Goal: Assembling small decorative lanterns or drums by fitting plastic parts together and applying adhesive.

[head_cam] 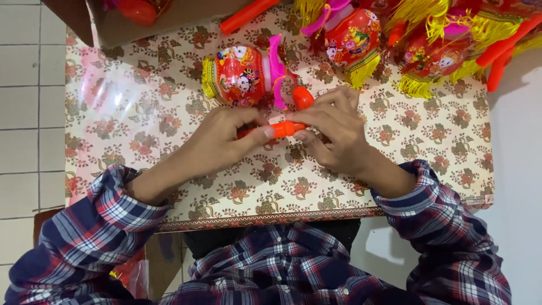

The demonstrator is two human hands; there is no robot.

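Observation:
An orange plastic handle stick (285,129) lies across the middle of the flowered table cover (141,101). My left hand (223,138) pinches its left part and my right hand (333,133) grips its right part. Just beyond my fingers lies a red toy lantern (240,75) on its side, with a yellow fringe at its left end and a pink ribbon trim at its right end. An orange rounded tip (303,97) pokes up between the lantern and my right hand.
Several finished red lanterns with yellow tassels (429,45) are piled at the far right. A loose orange stick (248,14) and a brown cardboard box (124,25) sit at the far edge. White floor tiles (28,113) lie to the left.

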